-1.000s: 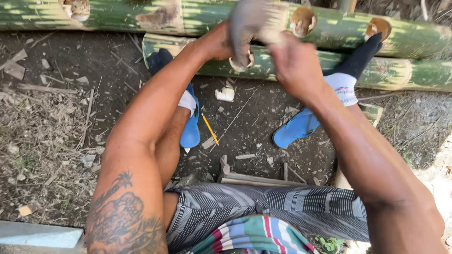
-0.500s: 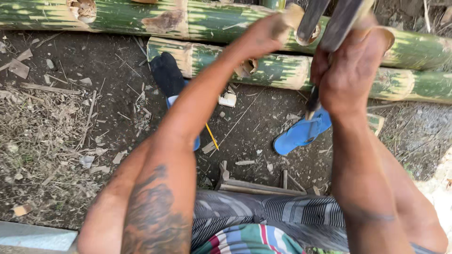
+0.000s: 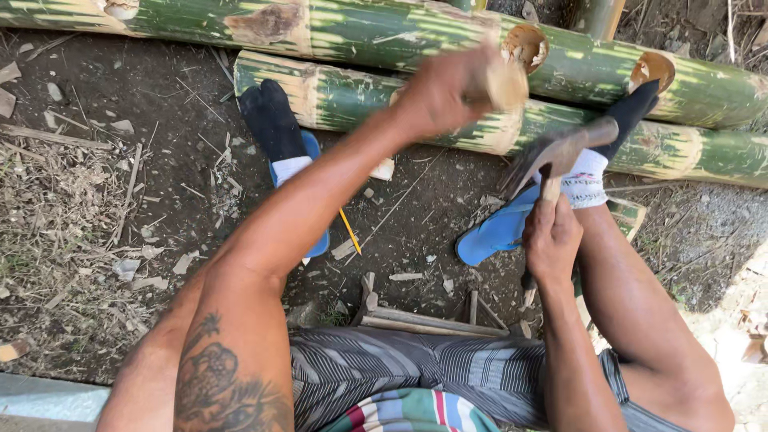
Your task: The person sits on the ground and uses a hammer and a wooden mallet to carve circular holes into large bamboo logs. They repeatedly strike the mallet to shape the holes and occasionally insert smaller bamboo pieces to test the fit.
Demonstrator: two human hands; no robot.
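left hand (image 3: 440, 96) grips peg (image 3: 506, 80) at bamboo pole (image 3: 352, 100); right hand (image 3: 550, 240) clamps raised hammer (image 3: 560, 152) | peg apparently not yet driven

Left arm extended forward, tattooed forearm, left hand (image 3: 444, 96) closed in a grip, blurred. Right arm bent at elbow, right hand (image 3: 550, 238) fisted, wrist straight, held nearer body.
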